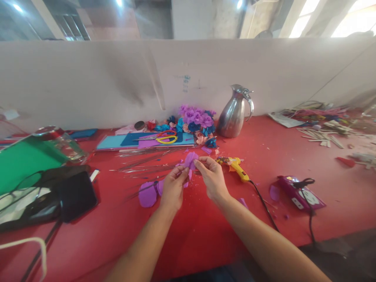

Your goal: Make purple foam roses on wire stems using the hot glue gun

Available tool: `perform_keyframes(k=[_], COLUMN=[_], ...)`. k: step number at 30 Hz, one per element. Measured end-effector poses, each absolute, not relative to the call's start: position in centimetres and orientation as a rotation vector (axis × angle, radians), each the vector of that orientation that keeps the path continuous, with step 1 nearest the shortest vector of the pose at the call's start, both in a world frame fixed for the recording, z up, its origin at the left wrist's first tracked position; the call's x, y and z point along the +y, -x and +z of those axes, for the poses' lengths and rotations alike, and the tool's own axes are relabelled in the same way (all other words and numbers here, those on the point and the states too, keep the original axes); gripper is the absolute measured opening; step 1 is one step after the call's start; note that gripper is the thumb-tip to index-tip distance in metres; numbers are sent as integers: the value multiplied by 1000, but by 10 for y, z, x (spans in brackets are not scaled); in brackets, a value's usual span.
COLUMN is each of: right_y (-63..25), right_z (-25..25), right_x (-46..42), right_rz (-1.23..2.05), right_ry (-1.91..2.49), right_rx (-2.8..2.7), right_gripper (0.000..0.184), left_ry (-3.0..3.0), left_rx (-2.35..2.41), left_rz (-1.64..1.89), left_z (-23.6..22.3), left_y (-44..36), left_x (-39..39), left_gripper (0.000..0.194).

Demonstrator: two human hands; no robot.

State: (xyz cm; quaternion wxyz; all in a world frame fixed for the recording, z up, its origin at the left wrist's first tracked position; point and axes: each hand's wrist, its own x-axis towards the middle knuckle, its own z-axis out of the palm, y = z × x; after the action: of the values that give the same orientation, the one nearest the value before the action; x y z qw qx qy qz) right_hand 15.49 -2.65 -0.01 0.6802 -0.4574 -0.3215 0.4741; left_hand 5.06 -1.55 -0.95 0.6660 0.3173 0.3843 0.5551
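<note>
Paper (191,158) points forward and up, its long axis unclear.

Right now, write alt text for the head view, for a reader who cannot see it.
The left hand and right hand pinch a purple piece above a red table. Behind are scissors, purple, blue and pink flowers, and a metal jug; a yellow glue gun lies to the right.
</note>
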Motion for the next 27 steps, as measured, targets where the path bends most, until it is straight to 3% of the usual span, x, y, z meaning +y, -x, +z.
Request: perform_keyframes(k=[27], right_y=[-153], right_z=[-5], right_x=[-29], right_rz=[1006], right_ry=[1024], right_rx=[-851], right_gripper=[17], left_ry=[-736], left_rx=[858], left_rz=[1282], left_z=[-11], left_y=[-48], left_x=[-16], left_gripper=[24])
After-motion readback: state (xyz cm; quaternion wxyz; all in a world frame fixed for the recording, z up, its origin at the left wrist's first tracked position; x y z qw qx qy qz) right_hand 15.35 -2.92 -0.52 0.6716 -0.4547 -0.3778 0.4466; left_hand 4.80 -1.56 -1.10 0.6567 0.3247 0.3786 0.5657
